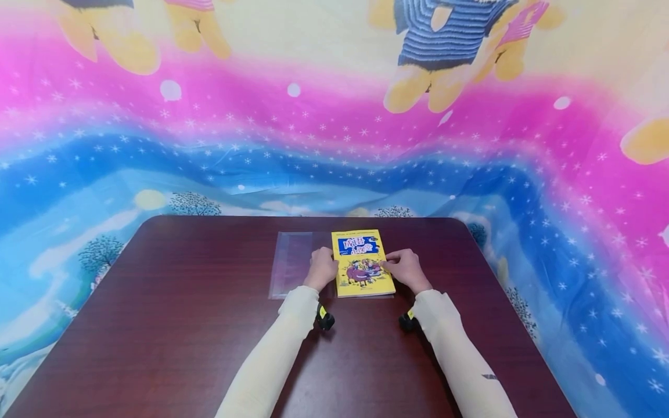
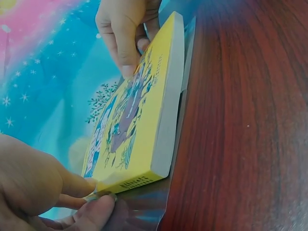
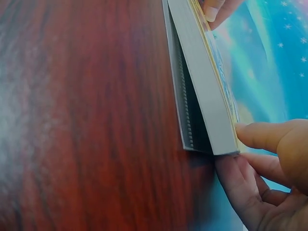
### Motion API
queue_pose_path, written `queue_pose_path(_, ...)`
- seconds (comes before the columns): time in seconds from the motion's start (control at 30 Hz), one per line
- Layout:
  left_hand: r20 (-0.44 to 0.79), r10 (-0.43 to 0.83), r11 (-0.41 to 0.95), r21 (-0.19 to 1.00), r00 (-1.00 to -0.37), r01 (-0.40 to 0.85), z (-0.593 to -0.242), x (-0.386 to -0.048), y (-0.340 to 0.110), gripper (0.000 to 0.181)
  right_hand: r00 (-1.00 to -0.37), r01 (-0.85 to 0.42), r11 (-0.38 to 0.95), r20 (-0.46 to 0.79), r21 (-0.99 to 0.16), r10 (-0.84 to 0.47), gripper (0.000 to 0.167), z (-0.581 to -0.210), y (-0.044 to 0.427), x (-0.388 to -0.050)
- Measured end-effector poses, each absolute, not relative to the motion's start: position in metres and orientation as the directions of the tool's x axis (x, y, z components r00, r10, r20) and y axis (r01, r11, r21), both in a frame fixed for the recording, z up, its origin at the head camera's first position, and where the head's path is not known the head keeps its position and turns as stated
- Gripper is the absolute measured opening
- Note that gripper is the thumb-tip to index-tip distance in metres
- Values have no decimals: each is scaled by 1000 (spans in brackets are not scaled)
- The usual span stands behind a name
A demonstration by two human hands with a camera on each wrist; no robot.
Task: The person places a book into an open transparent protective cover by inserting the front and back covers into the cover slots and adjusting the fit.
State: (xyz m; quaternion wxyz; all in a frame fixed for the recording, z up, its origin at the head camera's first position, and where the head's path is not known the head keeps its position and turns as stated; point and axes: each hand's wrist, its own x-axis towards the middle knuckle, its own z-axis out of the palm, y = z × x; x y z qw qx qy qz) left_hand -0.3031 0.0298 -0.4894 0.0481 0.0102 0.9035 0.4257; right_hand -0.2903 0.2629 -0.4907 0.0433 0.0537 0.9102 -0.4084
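A thick yellow book (image 1: 366,290) with a blue title panel and a cartoon cover lies face up over the right part of a clear plastic book cover (image 1: 290,264). At its spine side, my left hand (image 1: 321,269) holds the book with curled fingers; the left wrist view shows its fingertips (image 2: 98,211) close against the spine. On the opposite side my right hand (image 1: 406,269) pinches the page edge, thumb on top and fingers underneath. The right wrist view shows a gap between the page block (image 3: 204,82) and a thin dark-looking flap (image 3: 185,108) below.
The dark red-brown wooden table (image 1: 172,302) extends around the book, its far edge against a colourful printed cloth (image 1: 324,139). Black wrist cameras (image 1: 325,318) sit under both wrists, just above the table.
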Motion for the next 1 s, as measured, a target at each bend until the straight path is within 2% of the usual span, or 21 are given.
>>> queue_pose_path(0.5,-62,79,578,816,-995,-5,-491,-300,27,29,-990,144,691,-107,-708,97,37,-491,260,-292)
queue_pose_path(0.73,-95,104,608,794,-990,-12,-486,-299,30,22,-988,152,710,-106,-687,110,34,-489,257,-293)
queue_pose_path(1.0,-137,134,627,778,-982,-23,-485,-299,30,23,-989,145,725,-87,-673,117,36,-491,256,-290)
